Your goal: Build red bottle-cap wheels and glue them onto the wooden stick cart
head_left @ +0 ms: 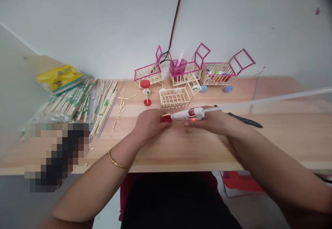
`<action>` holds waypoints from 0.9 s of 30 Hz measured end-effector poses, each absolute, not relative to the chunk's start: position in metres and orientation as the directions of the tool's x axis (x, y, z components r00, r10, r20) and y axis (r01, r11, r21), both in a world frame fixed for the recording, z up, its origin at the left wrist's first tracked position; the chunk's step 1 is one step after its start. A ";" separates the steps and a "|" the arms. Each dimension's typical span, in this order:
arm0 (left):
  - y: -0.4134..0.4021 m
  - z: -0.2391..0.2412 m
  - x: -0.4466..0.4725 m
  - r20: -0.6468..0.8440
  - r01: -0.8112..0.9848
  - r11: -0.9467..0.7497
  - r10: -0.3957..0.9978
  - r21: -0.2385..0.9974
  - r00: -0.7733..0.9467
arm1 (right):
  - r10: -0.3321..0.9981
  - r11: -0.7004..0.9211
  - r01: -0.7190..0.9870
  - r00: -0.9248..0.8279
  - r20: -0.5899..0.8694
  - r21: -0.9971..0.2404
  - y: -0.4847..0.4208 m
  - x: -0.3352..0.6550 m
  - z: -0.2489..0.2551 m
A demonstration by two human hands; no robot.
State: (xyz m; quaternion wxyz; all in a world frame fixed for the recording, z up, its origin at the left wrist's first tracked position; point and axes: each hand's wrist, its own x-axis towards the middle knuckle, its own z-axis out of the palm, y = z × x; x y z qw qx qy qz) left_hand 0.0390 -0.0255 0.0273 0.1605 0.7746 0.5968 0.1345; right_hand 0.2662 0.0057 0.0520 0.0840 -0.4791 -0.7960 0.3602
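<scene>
Near edge, forearms: a pair, coming in from the lower corners over the wooden table (155, 154); gold bangle (114, 160) on the left wrist.

Left hand (150, 123): back upward, wrist slightly bent, fingers and thumb closed around a red bottle cap (167, 118), low over the tabletop. A short chopstick piece (166, 114) shows at the cap; whether it is fixed there cannot be told.

Right hand (214, 121): turned inward, wrapped about a white glue gun (183, 114), thumb along the near side, indicator lit red. Nozzle points left and meets the cap, or nearly so. Judged as a gluing step in progress, this joint not yet complete.

Beyond the right hand: dark green-handled tool (247, 120), lying flat, unused.

Middle, left: chopstick offcuts (120, 110), scattered; loose chopsticks (105, 108) beside them.

Middle, centre: wheel-and-axle set (147, 93), one, two red caps joined by a stick, standing on end; appears finished. Bare stick cart (173, 101), one: basket and handle built, no magenta trim, no red wheels seen on it; those parts seem outstanding.

Far, by the wall: magenta-trimmed carts (220, 70), three, evidently further advanced; blue caps (228, 89) at the right-hand one. Magenta cup (177, 69) among them.
</scene>
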 end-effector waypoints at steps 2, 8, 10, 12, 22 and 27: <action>-0.025 0.025 0.038 0.030 0.875 -0.229 0.970 0.426 0.240 | 0.844 0.252 0.714 -0.492 -0.212 -0.654 0.004 0.267 0.054; -0.022 0.021 0.038 0.025 0.855 -0.212 0.973 0.473 0.227 | 0.854 0.263 0.657 -0.500 -0.147 -0.706 0.001 0.266 0.050; -0.021 0.021 0.039 0.034 0.856 -0.219 0.973 0.469 0.230 | 0.842 0.276 0.639 -0.522 -0.141 -0.719 0.001 0.264 0.044; -0.020 0.021 0.040 0.042 0.859 -0.222 0.973 0.461 0.229 | 0.841 0.280 0.629 -0.525 -0.130 -0.725 0.001 0.264 0.039; -0.014 0.018 0.040 0.076 0.883 -0.221 0.975 0.415 0.209 | 0.850 0.274 0.596 -0.517 -0.099 -0.755 0.000 0.262 0.045; -0.012 0.018 0.041 0.092 0.878 -0.221 0.975 0.424 0.201 | 0.860 0.287 0.616 -0.503 -0.086 -0.733 0.001 0.263 0.046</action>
